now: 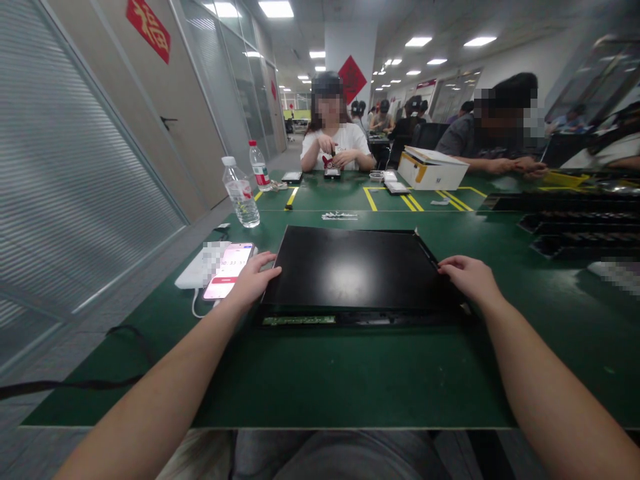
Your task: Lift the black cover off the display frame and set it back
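Panel on table, between hands. Left hand: fingers part-open, touching panel's left edge. Right hand: fingertips pinched on right edge. Left of panel: phone, digits blurred; bottles, labels too small. Beyond panel: box, contents hidden. Wall sign, far left of panel: "福".

We see two water bottles beside the phone, a white box farther back, and red paper decorations on the wall and pillar.
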`<state>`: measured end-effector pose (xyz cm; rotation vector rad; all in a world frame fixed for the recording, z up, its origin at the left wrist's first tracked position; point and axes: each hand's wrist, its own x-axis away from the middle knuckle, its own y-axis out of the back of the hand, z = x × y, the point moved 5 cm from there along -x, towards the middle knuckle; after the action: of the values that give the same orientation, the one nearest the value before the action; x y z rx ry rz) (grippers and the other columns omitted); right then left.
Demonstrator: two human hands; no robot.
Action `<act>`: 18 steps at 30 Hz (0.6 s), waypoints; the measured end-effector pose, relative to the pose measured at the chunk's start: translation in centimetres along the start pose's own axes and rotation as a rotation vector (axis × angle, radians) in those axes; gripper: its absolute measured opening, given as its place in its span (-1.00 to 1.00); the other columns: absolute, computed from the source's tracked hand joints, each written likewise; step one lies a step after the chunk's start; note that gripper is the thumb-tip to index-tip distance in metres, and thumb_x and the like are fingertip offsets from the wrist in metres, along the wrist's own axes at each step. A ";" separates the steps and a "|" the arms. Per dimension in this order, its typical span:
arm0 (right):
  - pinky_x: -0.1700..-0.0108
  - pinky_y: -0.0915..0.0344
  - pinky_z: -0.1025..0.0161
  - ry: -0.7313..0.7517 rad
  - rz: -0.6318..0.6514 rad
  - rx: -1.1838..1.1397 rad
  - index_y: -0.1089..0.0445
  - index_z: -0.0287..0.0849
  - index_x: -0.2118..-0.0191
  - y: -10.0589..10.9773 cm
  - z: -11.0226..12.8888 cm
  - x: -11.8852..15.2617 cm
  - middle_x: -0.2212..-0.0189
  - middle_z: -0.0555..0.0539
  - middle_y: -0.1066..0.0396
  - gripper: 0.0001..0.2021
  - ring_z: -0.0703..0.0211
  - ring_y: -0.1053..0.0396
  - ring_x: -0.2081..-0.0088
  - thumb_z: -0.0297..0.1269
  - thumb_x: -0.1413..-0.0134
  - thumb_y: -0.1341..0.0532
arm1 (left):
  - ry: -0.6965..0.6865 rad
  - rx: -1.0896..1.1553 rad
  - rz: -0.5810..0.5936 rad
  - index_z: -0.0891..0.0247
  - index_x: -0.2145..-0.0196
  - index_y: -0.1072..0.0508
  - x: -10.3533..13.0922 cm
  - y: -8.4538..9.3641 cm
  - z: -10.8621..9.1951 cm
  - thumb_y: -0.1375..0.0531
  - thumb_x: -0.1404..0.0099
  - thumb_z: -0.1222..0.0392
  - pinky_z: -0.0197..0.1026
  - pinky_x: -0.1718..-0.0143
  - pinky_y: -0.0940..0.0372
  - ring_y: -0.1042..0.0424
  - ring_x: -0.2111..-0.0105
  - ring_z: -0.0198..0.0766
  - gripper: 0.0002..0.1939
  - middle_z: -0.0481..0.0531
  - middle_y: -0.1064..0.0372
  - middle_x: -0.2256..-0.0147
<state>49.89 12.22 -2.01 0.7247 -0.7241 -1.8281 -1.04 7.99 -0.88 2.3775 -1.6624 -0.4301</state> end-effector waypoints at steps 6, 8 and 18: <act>0.16 -0.35 0.07 -0.044 0.027 -0.040 -0.58 -0.08 0.37 0.0 -0.2 0.0 0.40 -0.08 -0.57 -0.77 -0.01 -0.48 0.33 -0.18 0.17 -0.22 | -0.013 -0.104 0.031 0.14 0.36 -0.62 -0.1 -0.3 0.6 -0.39 0.04 0.19 0.08 -0.33 -0.10 -0.28 -0.27 0.19 -0.80 0.15 -0.47 -0.13; 0.15 -0.35 0.07 -0.044 0.024 -0.051 -0.58 -0.08 0.37 0.0 -0.2 0.0 0.39 -0.08 -0.57 -0.77 0.00 -0.47 0.34 -0.19 0.17 -0.22 | -0.011 -0.131 0.039 0.16 0.37 -0.61 -0.2 -0.3 0.9 -0.38 0.05 0.18 0.06 -0.31 -0.13 -0.31 -0.25 0.20 -0.80 0.18 -0.45 -0.14; 0.21 -0.35 0.09 -0.104 0.038 -0.163 -0.58 -0.09 0.37 -0.4 -0.8 -0.2 0.44 -0.07 -0.56 -0.78 0.06 -0.43 0.42 -0.23 0.21 -0.25 | -0.046 -0.299 0.116 0.25 0.14 -0.62 -1.1 -0.6 2.6 -0.30 -0.06 0.11 0.05 -0.31 -0.16 -0.30 -0.26 0.14 -0.61 0.24 -0.33 -0.24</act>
<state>50.35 12.45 -2.77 0.5098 -0.6426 -1.8757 -1.79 9.24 -3.35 2.0602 -1.6158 -0.6644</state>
